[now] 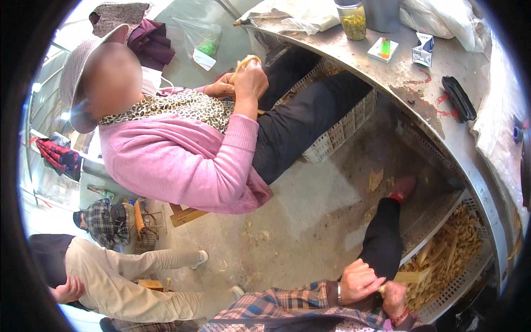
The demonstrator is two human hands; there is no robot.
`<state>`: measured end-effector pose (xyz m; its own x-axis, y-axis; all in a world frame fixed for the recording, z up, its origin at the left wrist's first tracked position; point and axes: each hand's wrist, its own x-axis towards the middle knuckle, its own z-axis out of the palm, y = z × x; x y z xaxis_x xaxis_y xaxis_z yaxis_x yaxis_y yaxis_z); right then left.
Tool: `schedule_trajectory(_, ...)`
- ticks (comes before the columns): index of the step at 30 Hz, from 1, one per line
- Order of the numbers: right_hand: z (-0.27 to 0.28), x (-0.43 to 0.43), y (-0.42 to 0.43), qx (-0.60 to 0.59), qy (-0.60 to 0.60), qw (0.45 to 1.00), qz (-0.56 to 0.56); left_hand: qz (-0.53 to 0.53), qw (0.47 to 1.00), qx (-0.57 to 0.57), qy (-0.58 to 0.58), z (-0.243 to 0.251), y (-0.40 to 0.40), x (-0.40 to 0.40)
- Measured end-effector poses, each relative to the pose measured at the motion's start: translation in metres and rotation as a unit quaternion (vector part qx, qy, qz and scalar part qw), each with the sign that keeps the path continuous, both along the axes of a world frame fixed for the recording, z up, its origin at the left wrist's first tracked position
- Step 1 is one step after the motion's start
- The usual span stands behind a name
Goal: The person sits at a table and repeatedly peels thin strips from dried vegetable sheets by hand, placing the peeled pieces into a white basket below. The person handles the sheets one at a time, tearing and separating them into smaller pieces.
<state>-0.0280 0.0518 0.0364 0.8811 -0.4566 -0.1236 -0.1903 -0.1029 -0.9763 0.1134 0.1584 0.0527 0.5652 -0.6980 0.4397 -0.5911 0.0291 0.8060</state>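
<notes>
My left hand (pixel 360 283), with a silver bracelet at the wrist, is closed low in the view, its fingertips pinching a small pale-yellow plant piece (pixel 382 287). Against it, my right hand (pixel 394 299), with red beads at the wrist, grips the same piece between thumb and finger. The fingers hide most of it. Beside my hands a perforated plastic crate (pixel 450 299) holds many small yellowish plant pieces (pixel 458 245) and some longer husk-like strips (pixel 424 255). My leg (pixel 379 236), in black trousers, stretches beyond my hands.
A seated co-worker in pink (pixel 182 157) holds a yellowish plant piece (pixel 247 63). The metal table (pixel 398 74) bears a jar (pixel 352 23), a lighter (pixel 385 47) on a small box, and a black case (pixel 458 98). A person in beige trousers (pixel 124 278) stands at left.
</notes>
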Motion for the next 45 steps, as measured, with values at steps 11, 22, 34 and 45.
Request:
schedule_trajectory(11, 0.026, -0.040, -0.011, 0.145, 0.122, 0.981, -0.041, -0.221, 0.966, 0.100, -0.091, 0.028, -0.021, 0.004)
schedule_trajectory(22, 0.103, -0.197, 0.022, -0.029, 0.062, 0.968, -0.241, -0.558, 0.821, 0.076, -0.093, 0.066, -0.066, -0.090)
schedule_trajectory(34, 0.081, -0.202, -0.138, -0.159, 0.004, 0.884, -0.439, -0.383, 0.883, 0.017, -0.270, 0.062, -0.233, -0.137)
schedule_trajectory(45, 0.083, -0.179, 0.001, -0.022, -0.230, 0.968, -0.094, -0.297, 0.240, 0.324, 0.865, 0.000, -0.087, -0.162)
